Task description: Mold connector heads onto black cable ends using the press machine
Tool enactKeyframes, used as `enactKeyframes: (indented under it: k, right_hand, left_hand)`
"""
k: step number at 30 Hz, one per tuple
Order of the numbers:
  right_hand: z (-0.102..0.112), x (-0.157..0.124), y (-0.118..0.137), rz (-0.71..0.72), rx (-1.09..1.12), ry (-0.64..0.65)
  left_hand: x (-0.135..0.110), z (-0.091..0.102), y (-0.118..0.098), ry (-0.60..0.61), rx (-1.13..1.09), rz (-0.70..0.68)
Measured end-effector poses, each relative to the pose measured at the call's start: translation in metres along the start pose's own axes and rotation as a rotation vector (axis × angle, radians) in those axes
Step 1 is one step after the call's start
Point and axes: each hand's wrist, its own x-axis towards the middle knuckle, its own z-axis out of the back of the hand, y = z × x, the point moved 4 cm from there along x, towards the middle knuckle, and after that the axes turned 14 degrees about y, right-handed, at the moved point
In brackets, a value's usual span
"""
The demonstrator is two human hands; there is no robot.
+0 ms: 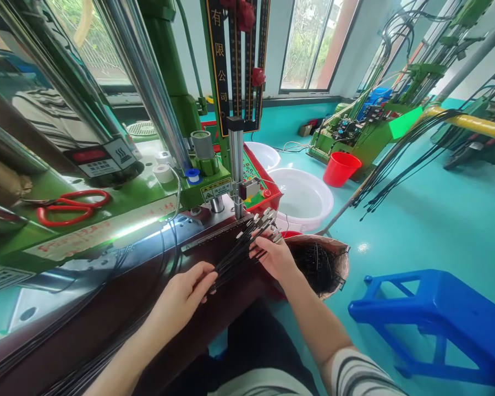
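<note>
A bunch of thin black cables point(241, 247) with metal plug ends point(268, 219) lies across the front of the dark bench. My left hand point(185, 294) is closed round the lower part of the bunch. My right hand point(276, 256) grips the same cables nearer their metal tips, fingers curled over them. The tips fan out just below a vertical metal post point(236, 165) of the green machine point(165, 181).
Red-handled scissors point(72, 206) lie on the machine's ledge. A sack of black cables point(322, 264) stands to my right, white basins point(303, 198) and a red bucket point(340, 168) behind it. A blue plastic stool point(437, 313) is on the teal floor. More cables hang over a yellow bar point(470, 122).
</note>
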Motion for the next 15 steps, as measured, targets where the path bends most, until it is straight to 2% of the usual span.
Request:
enactKeyframes:
  k: [4,8,10,13,14,15]
  right_hand:
    - [0.005,0.001,-0.001,0.020,-0.025,0.001]
    - [0.020,0.003,0.001,0.000,-0.102,-0.032]
    - [0.031,0.001,0.011,0.091,-0.255,-0.138]
    - [0.031,-0.010,0.033,0.338,-0.686,-0.335]
    - [0.025,-0.013,0.037,0.368,-0.795,-0.326]
    - [0.016,-0.013,0.036,0.341,-0.838,-0.254]
  left_hand:
    - [0.004,0.007,-0.002,-0.006,0.067,-0.023]
    - [0.003,0.019,0.000,-0.069,-0.003,-0.009]
    - [-0.002,0.027,0.000,-0.111,-0.064,0.007]
    - [-0.010,0.039,-0.003,-0.196,-0.114,0.017]
    - [-0.013,0.042,-0.005,-0.219,-0.114,0.016]
    - [-0.015,0.043,-0.007,-0.233,-0.107,0.016]
